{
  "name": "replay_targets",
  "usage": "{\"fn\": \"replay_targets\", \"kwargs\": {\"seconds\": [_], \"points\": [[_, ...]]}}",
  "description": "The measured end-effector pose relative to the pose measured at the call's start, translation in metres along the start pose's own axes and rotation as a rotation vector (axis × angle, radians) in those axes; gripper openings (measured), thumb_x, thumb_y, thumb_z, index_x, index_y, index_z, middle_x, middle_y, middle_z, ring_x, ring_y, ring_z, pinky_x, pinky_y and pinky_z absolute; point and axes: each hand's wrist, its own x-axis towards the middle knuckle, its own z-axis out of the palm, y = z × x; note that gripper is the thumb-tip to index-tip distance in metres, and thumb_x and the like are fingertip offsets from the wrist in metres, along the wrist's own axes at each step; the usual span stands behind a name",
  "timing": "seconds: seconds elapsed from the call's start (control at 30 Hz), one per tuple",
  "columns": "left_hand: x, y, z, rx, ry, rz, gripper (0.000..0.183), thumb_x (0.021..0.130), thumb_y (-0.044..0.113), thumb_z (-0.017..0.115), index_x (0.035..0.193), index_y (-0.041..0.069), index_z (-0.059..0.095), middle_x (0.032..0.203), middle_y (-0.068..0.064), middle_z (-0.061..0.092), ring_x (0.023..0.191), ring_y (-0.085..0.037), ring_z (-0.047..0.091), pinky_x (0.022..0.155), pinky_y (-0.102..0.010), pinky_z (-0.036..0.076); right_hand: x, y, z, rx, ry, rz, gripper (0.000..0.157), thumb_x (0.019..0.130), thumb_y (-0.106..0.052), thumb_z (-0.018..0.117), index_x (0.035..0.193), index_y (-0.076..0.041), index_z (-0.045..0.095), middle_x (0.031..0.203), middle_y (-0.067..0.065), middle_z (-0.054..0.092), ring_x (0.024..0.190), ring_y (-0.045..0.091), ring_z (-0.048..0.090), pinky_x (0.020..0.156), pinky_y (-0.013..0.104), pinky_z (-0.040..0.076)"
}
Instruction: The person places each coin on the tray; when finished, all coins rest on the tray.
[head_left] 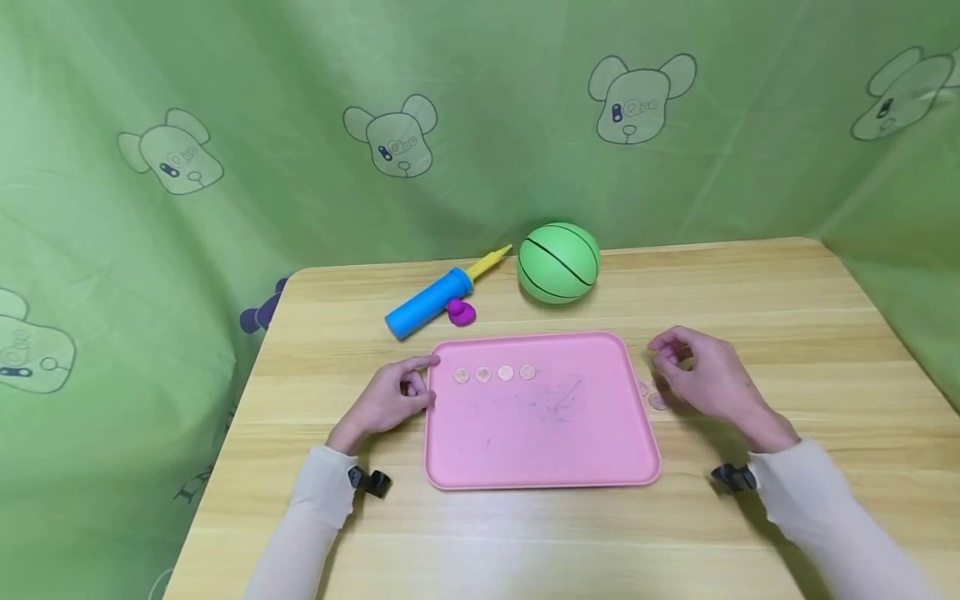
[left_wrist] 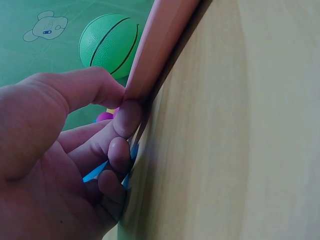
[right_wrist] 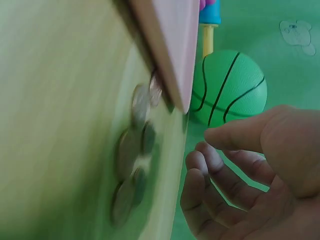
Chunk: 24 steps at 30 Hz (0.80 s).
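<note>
A pink tray [head_left: 555,433] lies on the table, bearing a short row of several coins [head_left: 506,373] near its far left. My left hand [head_left: 390,396] is at the tray's left side, its thumb and forefinger touching the rim [left_wrist: 150,65] while the other fingers bend loosely. Just off the tray's right edge are several more coins [right_wrist: 127,155], partly hidden by my right hand in the head view. Over the table beside them hovers my right hand [head_left: 705,375], its fingers loosely bent, thumb and fingertips apart, with nothing visible between them.
Behind the tray, a blue hand pump [head_left: 429,304] with a yellow nozzle lies beside a small purple object [head_left: 461,312]. A green ball [head_left: 558,262] with black lines rests near the table's far edge. Green patterned cloth [head_left: 495,125] hangs behind the wooden table [head_left: 525,542].
</note>
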Motion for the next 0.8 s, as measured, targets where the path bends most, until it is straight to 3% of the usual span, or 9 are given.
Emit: {"fn": "replay_targets", "kwargs": {"seconds": [0.2, 0.43, 0.57, 0.8], "points": [[0.000, -0.001, 0.000, -0.003, 0.000, 0.005, 0.061, 0.096, 0.002, 0.076, 0.154, -0.003, 0.058, 0.088, -0.006, 0.071, 0.080, -0.014, 0.061, 0.079, -0.022, 0.051, -0.009, 0.021, -0.005, -0.019, -0.032, 0.029, 0.022, 0.099, -0.004, 0.072, 0.121, 0.000, 0.073, 0.106, 0.014, 0.077, 0.095, 0.023, 0.071, 0.074, 0.016, 0.053], [-0.001, 0.000, 0.000, -0.005, 0.001, -0.005, 0.061, 0.096, 0.002, 0.076, 0.154, -0.001, 0.059, 0.088, -0.005, 0.071, 0.080, -0.014, 0.061, 0.078, -0.022, 0.050, -0.015, 0.034, -0.004, -0.022, -0.032, -0.070, 0.028, 0.093, -0.004, 0.084, 0.119, -0.002, 0.074, 0.104, 0.010, 0.078, 0.088, 0.005, 0.067, 0.076, 0.016, 0.058], [-0.001, -0.001, 0.000, -0.004, 0.001, -0.001, 0.061, 0.095, 0.002, 0.076, 0.154, -0.001, 0.058, 0.088, -0.004, 0.071, 0.080, -0.013, 0.062, 0.079, -0.022, 0.051, -0.014, 0.036, 0.000, -0.034, -0.036, -0.096, 0.030, 0.091, -0.006, 0.086, 0.119, -0.002, 0.075, 0.105, 0.011, 0.079, 0.092, 0.015, 0.070, 0.077, 0.021, 0.059], [-0.001, 0.001, 0.000, 0.006, 0.007, 0.007, 0.061, 0.095, 0.002, 0.077, 0.154, -0.001, 0.059, 0.088, -0.005, 0.071, 0.080, -0.014, 0.062, 0.080, -0.023, 0.051, -0.010, 0.035, 0.006, -0.062, -0.073, -0.070, 0.030, 0.092, -0.006, 0.085, 0.121, -0.004, 0.075, 0.107, 0.011, 0.079, 0.096, 0.024, 0.071, 0.080, 0.024, 0.055]]}}
